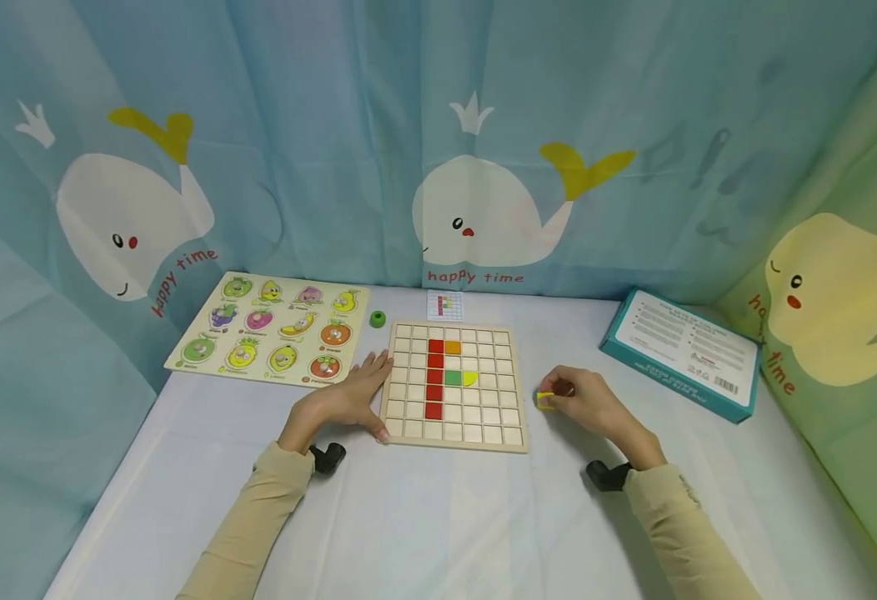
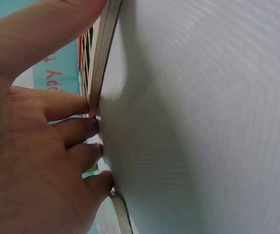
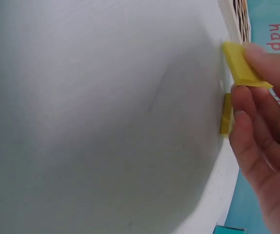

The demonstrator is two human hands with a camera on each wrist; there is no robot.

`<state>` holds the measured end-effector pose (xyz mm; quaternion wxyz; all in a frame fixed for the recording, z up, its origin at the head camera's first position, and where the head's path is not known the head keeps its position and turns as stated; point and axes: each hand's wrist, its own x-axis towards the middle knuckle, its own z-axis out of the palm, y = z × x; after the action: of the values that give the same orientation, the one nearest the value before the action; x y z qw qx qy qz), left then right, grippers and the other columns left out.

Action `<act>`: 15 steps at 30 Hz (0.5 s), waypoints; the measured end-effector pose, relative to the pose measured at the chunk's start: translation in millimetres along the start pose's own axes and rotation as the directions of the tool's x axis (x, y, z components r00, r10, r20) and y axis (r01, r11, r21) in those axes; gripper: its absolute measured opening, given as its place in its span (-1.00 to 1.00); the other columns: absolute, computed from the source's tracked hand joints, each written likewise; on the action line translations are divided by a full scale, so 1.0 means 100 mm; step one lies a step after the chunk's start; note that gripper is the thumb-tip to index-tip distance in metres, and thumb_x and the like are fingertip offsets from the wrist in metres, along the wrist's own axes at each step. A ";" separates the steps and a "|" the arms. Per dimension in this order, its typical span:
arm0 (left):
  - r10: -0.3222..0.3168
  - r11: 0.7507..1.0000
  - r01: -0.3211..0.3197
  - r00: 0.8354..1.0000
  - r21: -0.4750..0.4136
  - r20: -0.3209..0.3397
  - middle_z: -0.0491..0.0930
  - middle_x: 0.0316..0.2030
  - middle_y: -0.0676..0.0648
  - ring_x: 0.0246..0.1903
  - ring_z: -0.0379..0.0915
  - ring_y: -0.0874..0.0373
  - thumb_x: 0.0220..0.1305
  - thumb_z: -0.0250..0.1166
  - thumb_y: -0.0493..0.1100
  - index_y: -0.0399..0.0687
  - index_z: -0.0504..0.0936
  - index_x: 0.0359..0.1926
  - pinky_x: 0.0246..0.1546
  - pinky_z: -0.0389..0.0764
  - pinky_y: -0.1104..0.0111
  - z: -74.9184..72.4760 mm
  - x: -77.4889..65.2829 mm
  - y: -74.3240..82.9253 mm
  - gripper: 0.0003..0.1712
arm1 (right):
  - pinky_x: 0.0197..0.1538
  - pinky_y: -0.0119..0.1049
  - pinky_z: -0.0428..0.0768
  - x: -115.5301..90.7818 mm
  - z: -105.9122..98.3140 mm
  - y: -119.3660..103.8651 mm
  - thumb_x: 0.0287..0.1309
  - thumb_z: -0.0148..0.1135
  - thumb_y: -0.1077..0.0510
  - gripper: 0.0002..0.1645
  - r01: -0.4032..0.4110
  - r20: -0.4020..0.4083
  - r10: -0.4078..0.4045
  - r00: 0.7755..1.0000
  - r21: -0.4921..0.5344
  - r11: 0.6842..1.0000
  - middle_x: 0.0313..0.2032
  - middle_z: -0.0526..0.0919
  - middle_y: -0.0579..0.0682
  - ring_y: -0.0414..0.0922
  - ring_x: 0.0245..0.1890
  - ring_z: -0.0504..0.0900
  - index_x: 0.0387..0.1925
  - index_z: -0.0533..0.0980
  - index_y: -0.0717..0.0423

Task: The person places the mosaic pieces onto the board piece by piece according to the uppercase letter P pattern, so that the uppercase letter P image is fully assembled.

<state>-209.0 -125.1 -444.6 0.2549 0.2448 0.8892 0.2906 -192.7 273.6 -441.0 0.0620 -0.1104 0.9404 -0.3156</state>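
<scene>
A wooden grid board (image 1: pixel 493 435) lies flat on the table. A column of several red tiles (image 1: pixel 434 377) sits in it, with an orange tile (image 1: pixel 452 347), a green tile (image 1: pixel 453 378) and a yellow quarter-round tile (image 1: pixel 470 379) to the right. My left hand (image 1: pixel 344 400) rests at the board's left side, thumb and spread fingers touching its edge. Right of the board, my right hand (image 1: pixel 592 402) pinches a yellow tile (image 3: pixel 242 66) between thumb and fingers. A second yellow piece (image 3: pixel 226 114) shows on the table just behind those fingers in the right wrist view.
A fruit puzzle board (image 1: pixel 266 329) lies at the back left, beside a small green round piece (image 1: pixel 378 318). Behind the grid board is a pattern card (image 1: pixel 445 306). A teal and white box (image 1: pixel 682 354) stands back right. Curtains (image 1: pixel 318 150) enclose the table.
</scene>
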 end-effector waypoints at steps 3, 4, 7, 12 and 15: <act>-0.002 1.000 0.002 1.000 -0.001 -0.002 -0.37 0.63 -0.33 0.63 -0.53 -0.23 -0.05 0.68 -0.10 -0.41 -0.18 0.61 0.61 -0.30 -0.07 -0.01 0.00 0.01 0.48 | -0.29 -0.36 0.61 0.04 0.01 -0.02 0.23 0.39 0.30 -0.94 -0.003 -0.019 0.003 1.000 0.018 1.000 -0.26 0.72 0.06 -0.11 -0.29 0.64 -0.28 0.65 0.13; -0.005 1.000 0.005 1.000 0.003 -0.001 -0.38 0.63 -0.32 0.63 -0.54 -0.22 -0.05 0.68 -0.10 -0.40 -0.19 0.61 0.61 -0.30 -0.06 -0.01 0.00 0.01 0.48 | -0.31 -0.36 0.62 0.05 0.01 -0.03 0.24 0.38 0.30 -0.95 -0.011 -0.019 0.012 1.000 0.040 0.999 -0.25 0.72 0.08 -0.10 -0.29 0.66 -0.27 0.65 0.14; -0.005 1.000 0.005 1.000 0.008 -0.004 -0.37 0.63 -0.32 0.63 -0.53 -0.22 -0.05 0.68 -0.10 -0.40 -0.18 0.61 0.61 -0.30 -0.07 -0.01 0.00 0.01 0.48 | -0.34 -0.31 0.66 0.10 0.02 -0.07 0.27 0.34 0.31 -0.94 -0.034 -0.010 0.035 0.999 0.101 0.994 -0.20 0.72 0.13 -0.08 -0.29 0.70 -0.22 0.64 0.19; 0.003 1.000 -0.003 1.000 0.011 -0.001 -0.37 0.63 -0.32 0.63 -0.54 -0.23 -0.04 0.67 -0.10 -0.41 -0.19 0.61 0.61 -0.31 -0.07 0.00 0.00 0.00 0.47 | -0.30 -0.26 0.71 0.20 0.03 -0.14 0.30 0.31 0.31 -0.88 -0.050 -0.004 0.051 0.999 0.149 0.988 -0.18 0.75 0.17 -0.07 -0.27 0.74 -0.14 0.63 0.22; 0.005 1.000 -0.005 1.000 0.008 -0.001 -0.38 0.63 -0.32 0.63 -0.54 -0.23 -0.04 0.67 -0.10 -0.41 -0.19 0.61 0.61 -0.31 -0.07 0.00 0.00 -0.01 0.47 | -0.25 -0.28 0.73 0.25 0.05 -0.19 0.30 0.31 0.32 -0.86 -0.038 -0.006 0.039 0.999 0.165 0.985 -0.17 0.75 0.17 -0.07 -0.26 0.75 -0.12 0.62 0.23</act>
<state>-209.3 -125.5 -445.1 0.2527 0.2479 0.8898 0.2879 -212.8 249.1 -434.7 0.0727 -0.0851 0.9132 -0.3917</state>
